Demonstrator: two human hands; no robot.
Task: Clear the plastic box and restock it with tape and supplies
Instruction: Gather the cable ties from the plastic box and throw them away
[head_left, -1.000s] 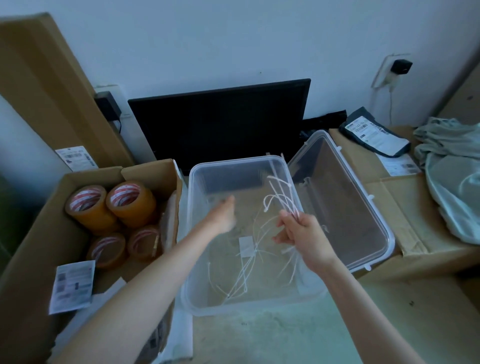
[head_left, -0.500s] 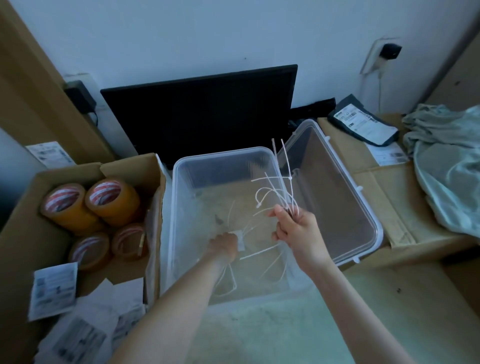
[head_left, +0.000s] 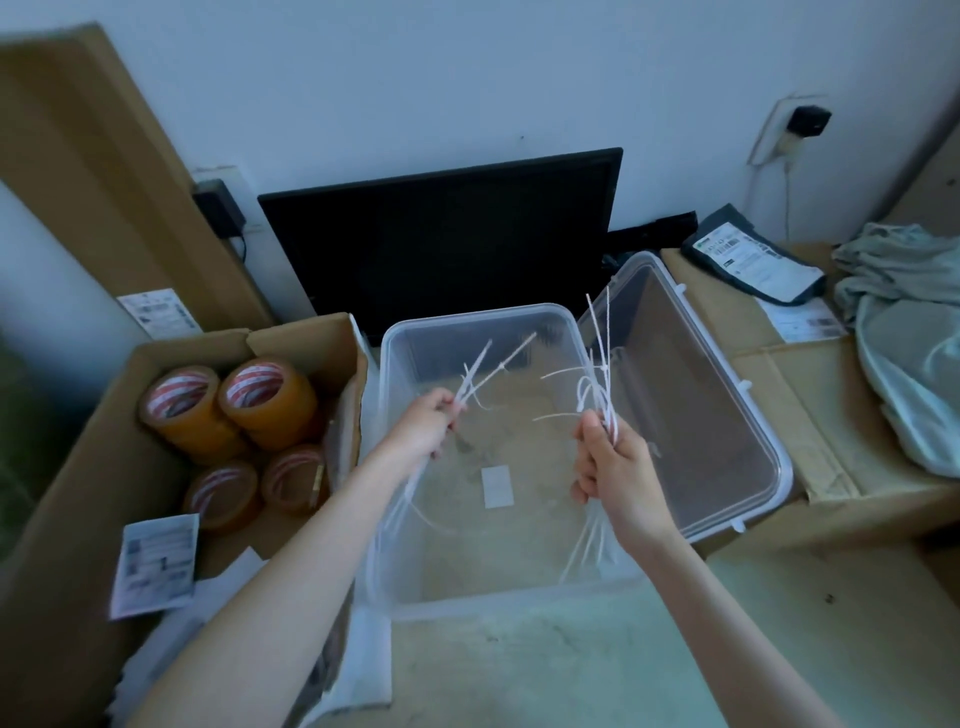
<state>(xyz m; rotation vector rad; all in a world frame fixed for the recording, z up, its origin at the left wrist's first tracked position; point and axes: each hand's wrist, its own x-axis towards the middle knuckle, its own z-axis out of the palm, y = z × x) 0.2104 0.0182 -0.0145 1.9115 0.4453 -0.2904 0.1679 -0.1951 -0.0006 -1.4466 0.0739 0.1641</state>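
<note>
A clear plastic box (head_left: 395, 592) sits on the floor in the middle, with only a small white label (head_left: 496, 486) on its bottom. My left hand (head_left: 423, 428) grips a bunch of white cable ties (head_left: 480, 376) above the box's left side. Above the right side, my right hand (head_left: 610, 465) holds a second bunch of cable ties (head_left: 597, 384); their ends stick up and hang down. The box's clear lid (head_left: 737, 384) leans against its right side. Several rolls of brown tape (head_left: 265, 397) lie in an open cardboard box (head_left: 83, 467) to the left.
A black monitor (head_left: 441, 234) leans on the wall behind the plastic box. Flattened cardboard (head_left: 810, 410) lies to the right, with a dark parcel (head_left: 753, 260) and pale cloth (head_left: 914, 353) on it. Paper labels (head_left: 156, 564) lie in the cardboard box's near end. Tall cardboard (head_left: 104, 171) stands at the far left.
My left hand reached down into the box, took hold of the remaining cable ties and lifted them. My right hand stayed raised with its bunch. The box bottom now shows only the label.
</note>
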